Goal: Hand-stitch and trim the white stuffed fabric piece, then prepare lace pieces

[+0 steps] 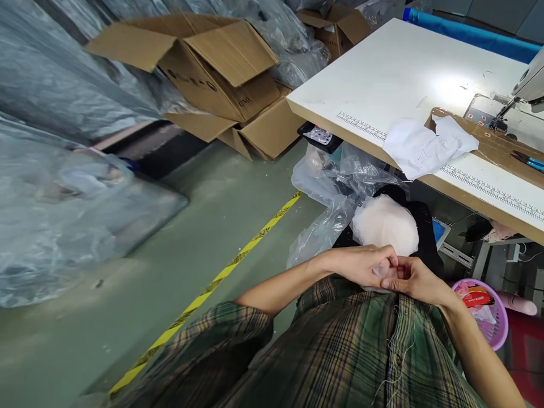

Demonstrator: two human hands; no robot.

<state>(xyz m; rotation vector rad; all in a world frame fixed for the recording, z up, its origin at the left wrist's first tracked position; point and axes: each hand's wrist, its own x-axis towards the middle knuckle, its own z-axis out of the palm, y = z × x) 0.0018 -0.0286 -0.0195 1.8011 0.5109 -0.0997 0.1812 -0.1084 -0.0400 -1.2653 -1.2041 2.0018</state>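
Close to the body, above the lap, my left hand [364,265] and my right hand [419,280] meet with fingers bent toward each other. Between them they pinch a piece of thin, pale sheer fabric [385,271]; most of it is covered by the fingers. Just beyond the hands a rounded, whitish-pink fabric piece [386,224] lies on dark cloth over the lap. Whether it joins the fabric in my fingers, I cannot tell.
A white sewing table [374,68] carries a sewing machine [529,85], crumpled white paper [425,144] and blue-handled snips [529,160]. Open cardboard boxes [221,73] and plastic-covered stacks [63,209] stand left. Yellow tape [229,267] crosses the floor. A pink basket [501,323] sits right.
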